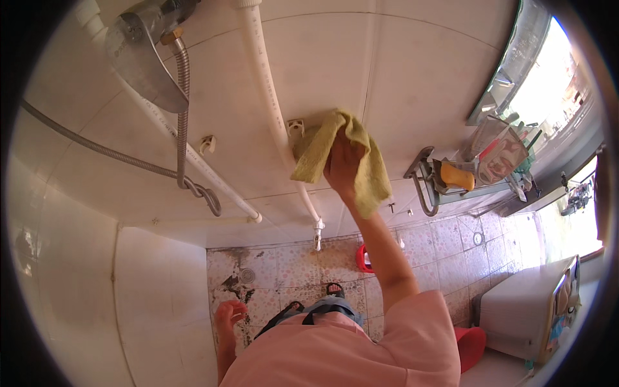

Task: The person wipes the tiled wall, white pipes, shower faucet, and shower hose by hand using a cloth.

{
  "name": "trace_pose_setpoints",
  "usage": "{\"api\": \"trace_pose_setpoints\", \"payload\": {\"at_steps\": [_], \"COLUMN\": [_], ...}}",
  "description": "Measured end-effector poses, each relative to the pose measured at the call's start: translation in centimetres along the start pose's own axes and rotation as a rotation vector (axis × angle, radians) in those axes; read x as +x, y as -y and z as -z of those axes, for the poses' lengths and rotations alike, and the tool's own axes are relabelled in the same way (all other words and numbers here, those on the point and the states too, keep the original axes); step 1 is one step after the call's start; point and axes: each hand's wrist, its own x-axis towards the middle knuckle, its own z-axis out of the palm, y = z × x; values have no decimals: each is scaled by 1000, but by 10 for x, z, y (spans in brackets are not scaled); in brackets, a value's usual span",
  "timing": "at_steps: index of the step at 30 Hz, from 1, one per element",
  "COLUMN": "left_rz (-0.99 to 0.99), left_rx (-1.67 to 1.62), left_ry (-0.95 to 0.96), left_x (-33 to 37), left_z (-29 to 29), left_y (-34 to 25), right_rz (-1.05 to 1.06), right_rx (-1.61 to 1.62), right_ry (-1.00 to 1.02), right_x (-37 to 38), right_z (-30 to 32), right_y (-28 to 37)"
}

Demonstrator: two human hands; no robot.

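Note:
My right hand (343,166) is closed on a yellow-green cloth (371,177) and presses it against the tiled wall (322,77). The cloth drapes over the fingers and hides most of them. Just left of it, a white pipe (267,93) runs down the wall, with a small pipe clip (296,128) touching the cloth's edge. Low at my left side hangs my left hand (229,315), its fingers loosely bent and apart, with nothing in it.
A shower hose (183,122) hangs from a metal fixture (145,61) at upper left, beside a second white pipe (213,173). At right, a shelf (461,193) carries a yellow sponge (456,176). A red basin (365,259) stands on the tiled floor; a white washing machine (516,309) stands at lower right.

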Motion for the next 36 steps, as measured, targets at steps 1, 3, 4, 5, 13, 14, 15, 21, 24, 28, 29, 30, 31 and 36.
{"api": "trace_pose_setpoints", "payload": {"at_steps": [1, 3, 4, 5, 13, 14, 15, 21, 24, 28, 29, 30, 31, 36], "left_rz": [-18, -12, -9, -3, 43, 48, 40, 50, 62, 31, 38, 28, 17, 39], "left_rx": [-15, -16, -18, -16, 9, 8, 33, 32, 58, 68, 73, 66, 59, 72], "left_ry": [5, -3, -15, -13, 56, 51, 67, 96, 121, 160, 159, 152, 146, 170], "left_x": [3, 7, 8, 9, 22, 23, 25, 33, 31, 37, 35, 34, 33, 24], "left_z": [0, 0, 0, -3, -10, -12, -14, -9, -19, -10, -8, -7, -7, -16], "left_y": [-1, 1, 2, 0, -8, -9, -11, 1, -5, -2, 0, 1, 2, -10], "right_rz": [-29, -111, -193, -273, -217, -161, -162, -125, -138, -44, -24, -31, -77, -68], "right_rx": [-3, 120, 249, 375, 341, 300, 305, 367, 214, 220, 141, 142, 158, 105], "right_ry": [-17, 2, 19, 36, 89, 64, 70, 13, 39, -26, -40, -35, 4, -21], "right_x": [-25, -14, -4, 5, -9, -1, -5, -12, -2, -15, -18, -15, -10, -17], "right_z": [-25, -20, -16, -13, -21, -11, -14, -22, -14, -19, -15, -13, -12, -11], "right_y": [-12, -6, 0, 4, -8, -4, -5, -6, 1, -8, -2, 0, 1, -2]}}
